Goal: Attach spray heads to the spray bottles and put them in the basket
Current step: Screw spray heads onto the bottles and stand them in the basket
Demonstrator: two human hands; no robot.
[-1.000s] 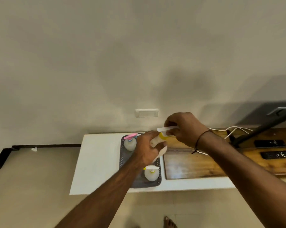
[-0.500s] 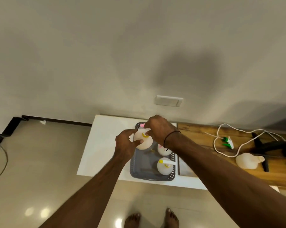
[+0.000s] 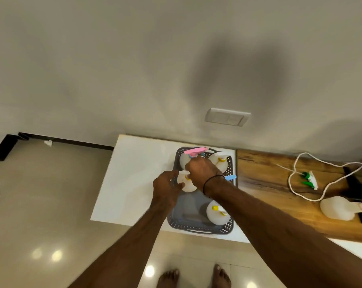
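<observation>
Head view: left hand [image 3: 165, 189] and right hand [image 3: 202, 172] gripping white bottle [image 3: 186, 182] at basket's [image 3: 198, 229] nine-o'clock edge, on counter [image 3: 134, 173].

Soft, even indoor light, moderately bright. Broad blurred shadow on the wall [image 3: 234, 80] above the switch plate [image 3: 227, 117]. Round ceiling-lamp glare spots on the glossy floor [image 3: 47, 204]. Wide-angle bending at the edges; bench [image 3: 134, 179] lines tilt. Hands slightly soft, fine detail smeared.
</observation>
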